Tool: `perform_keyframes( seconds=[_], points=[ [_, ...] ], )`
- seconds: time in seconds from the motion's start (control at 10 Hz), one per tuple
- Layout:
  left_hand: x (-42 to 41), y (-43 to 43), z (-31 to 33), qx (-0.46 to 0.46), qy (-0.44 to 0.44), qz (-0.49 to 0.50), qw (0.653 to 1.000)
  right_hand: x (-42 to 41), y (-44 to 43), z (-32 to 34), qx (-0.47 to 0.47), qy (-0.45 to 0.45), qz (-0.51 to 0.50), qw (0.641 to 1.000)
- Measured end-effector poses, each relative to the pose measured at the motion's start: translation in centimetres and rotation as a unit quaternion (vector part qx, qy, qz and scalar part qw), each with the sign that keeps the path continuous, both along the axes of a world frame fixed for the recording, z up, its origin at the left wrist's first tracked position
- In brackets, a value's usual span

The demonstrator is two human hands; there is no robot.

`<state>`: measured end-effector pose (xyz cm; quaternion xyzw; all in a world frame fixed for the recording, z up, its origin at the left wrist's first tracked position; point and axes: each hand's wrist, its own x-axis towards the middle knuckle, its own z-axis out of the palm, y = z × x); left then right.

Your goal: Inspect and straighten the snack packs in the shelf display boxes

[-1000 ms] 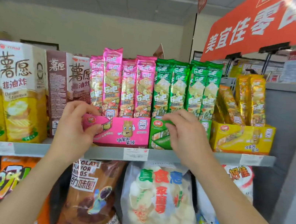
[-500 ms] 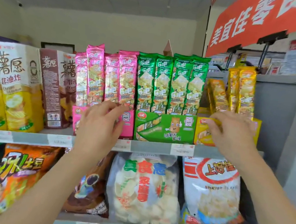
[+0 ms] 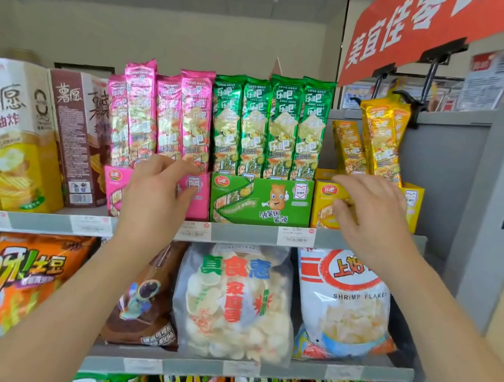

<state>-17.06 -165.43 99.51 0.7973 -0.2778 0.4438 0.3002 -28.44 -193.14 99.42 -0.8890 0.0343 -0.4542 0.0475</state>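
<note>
Mid-frame: left hand (image 3: pixel 155 198) pinches pink display box (image 3: pixel 200 197) front rim; right hand (image 3: pixel 371 219), fingers spread, touches yellow display box (image 3: pixel 324 204).

On my feed the person shows only as two arms. The left hand (image 3: pixel 157 195) and the right hand (image 3: pixel 369 216) are both bare, and each runs into a bare forearm. The left forearm (image 3: pixel 60 309) and the right forearm (image 3: pixel 452 338) are uncovered as far as the lower edge of my view. The fingers (image 3: pixel 348 181) are slim. Their nails are too small for me to judge. The wide lens swells both forearms toward the bottom corners.
</note>
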Motion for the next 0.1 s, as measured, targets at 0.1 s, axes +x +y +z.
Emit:
perform_keyframes(
  seconds=[0.1],
  points=[
    [0.18,-0.11,0.07,-0.004,0.008,0.012,1.0,-1.42,-0.53,-0.79,0.017,-0.063,0.027,0.998]
  ],
)
